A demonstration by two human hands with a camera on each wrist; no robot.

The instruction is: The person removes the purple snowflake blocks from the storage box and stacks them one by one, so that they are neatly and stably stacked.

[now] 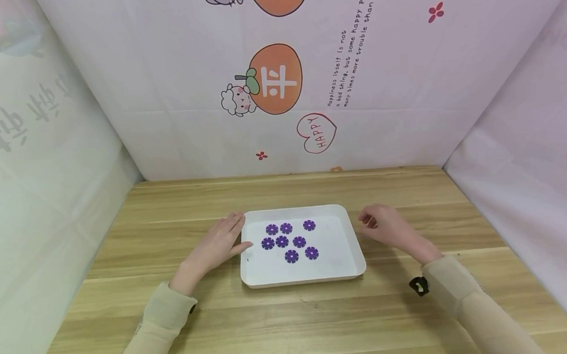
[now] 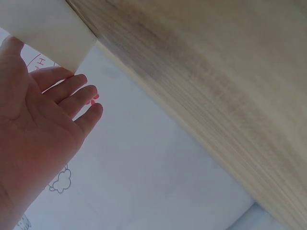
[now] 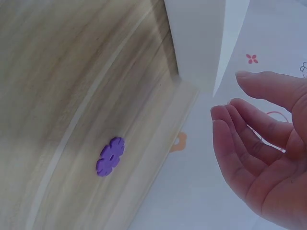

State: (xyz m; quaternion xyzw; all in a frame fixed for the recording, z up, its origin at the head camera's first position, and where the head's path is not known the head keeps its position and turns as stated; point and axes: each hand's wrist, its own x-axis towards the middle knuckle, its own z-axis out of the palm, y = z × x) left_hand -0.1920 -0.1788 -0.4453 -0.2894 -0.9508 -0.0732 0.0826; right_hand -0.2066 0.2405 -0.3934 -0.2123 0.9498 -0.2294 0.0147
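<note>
A shallow white tray lies on the wooden table with several purple snowflake-shaped plastic discs flat inside it. My left hand rests against the tray's left wall, its fingers extended near the far corner and its thumb over the rim. The left wrist view shows the fingers of this hand against the tray's outer side. Right of the tray, my right hand hovers with loosely bent fingers, thumb apart, nothing between them. One more purple disc lies on the table below it in the right wrist view.
The wooden table extends around the tray on all sides. Printed white cloth hangs along its back edge, with white cloth at the left and right too. A black strap sits on the right wrist.
</note>
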